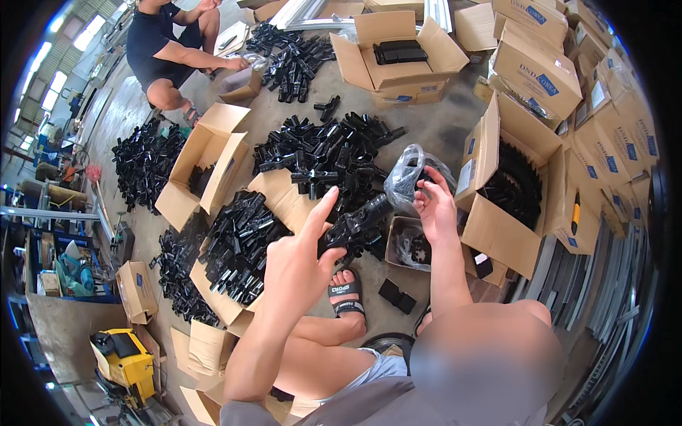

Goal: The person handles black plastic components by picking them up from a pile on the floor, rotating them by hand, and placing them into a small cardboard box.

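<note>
My left hand (295, 259) is closed around a black tubular plastic fitting (359, 224), its index finger stretched out along the top. On the right, my raised right hand (436, 206) has its fingers bent together in a pinch. Something small and dark may be between its fingertips, too small to name. Directly behind those fingers is a clear plastic bag (408, 174), and I cannot tell whether they touch it. Below it stands a small carton (392, 250) with dark round pieces and crumpled plastic inside. A large pile of black fittings (320, 145) lies beyond my hands.
Further piles of black fittings (241, 245) lie to the left, around an open carton (174, 192). An open box (522, 248) of black parts stands right, another carton (405, 85) ahead. Stacked boxes (536, 67) line the right. A co-worker (160, 53) crouches far left.
</note>
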Demonstrator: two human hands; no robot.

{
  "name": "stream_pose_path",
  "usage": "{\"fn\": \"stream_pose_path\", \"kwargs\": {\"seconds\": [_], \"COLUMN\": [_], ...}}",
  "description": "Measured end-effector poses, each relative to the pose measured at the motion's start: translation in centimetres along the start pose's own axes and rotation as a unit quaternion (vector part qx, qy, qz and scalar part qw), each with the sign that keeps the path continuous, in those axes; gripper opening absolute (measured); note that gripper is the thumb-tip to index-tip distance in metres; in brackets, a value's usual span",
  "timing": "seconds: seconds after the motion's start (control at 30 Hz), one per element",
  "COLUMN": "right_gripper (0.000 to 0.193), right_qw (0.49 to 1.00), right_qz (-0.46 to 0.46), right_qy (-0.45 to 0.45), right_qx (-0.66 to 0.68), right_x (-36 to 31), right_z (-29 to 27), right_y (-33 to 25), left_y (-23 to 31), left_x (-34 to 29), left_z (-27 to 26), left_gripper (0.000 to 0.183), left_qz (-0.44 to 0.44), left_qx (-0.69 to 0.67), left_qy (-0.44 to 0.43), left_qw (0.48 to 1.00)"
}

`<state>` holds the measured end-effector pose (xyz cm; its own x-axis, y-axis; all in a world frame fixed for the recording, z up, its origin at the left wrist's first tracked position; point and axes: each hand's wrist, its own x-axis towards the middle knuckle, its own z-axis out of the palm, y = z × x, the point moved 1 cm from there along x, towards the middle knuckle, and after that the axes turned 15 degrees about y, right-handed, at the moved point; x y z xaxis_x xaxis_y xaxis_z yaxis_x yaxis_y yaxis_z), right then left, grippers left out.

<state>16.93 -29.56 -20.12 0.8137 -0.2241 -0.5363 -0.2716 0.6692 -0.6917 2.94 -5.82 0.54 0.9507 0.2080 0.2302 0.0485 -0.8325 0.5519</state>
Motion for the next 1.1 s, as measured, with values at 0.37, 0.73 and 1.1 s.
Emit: {"fn": "stream_pose_path", "kwargs": {"seconds": [0.37,0.73,1.1], "right_gripper": [0.015,0.007,0.005], "right_qw": [0.642,0.561,0.51], "right_qz": [-0.64,-0.714,-0.704], "right_qy": [-0.187,-0.263,-0.311], "right_qx": [-0.379,-0.326,-0.384], "right_x": [-18.3,-20.7,-20.6], "right_z": [8.5,9.2,8.6], "right_y": [-7.1,-5.1,-5.0], "left_y": [-0.2,0.5,0.0], "left_x": [-0.8,-2.4,-2.8], "left_z": [-0.6,-0.4,-0.4], "left_gripper": [0.104,0.103,0.102], "left_qz": [0.08,0.109,0.094], "left_qx": [0.001,0.011,0.02], "left_qy": [0.07,0.077,0.048], "left_qw": [0.994,0.991,0.994]}}
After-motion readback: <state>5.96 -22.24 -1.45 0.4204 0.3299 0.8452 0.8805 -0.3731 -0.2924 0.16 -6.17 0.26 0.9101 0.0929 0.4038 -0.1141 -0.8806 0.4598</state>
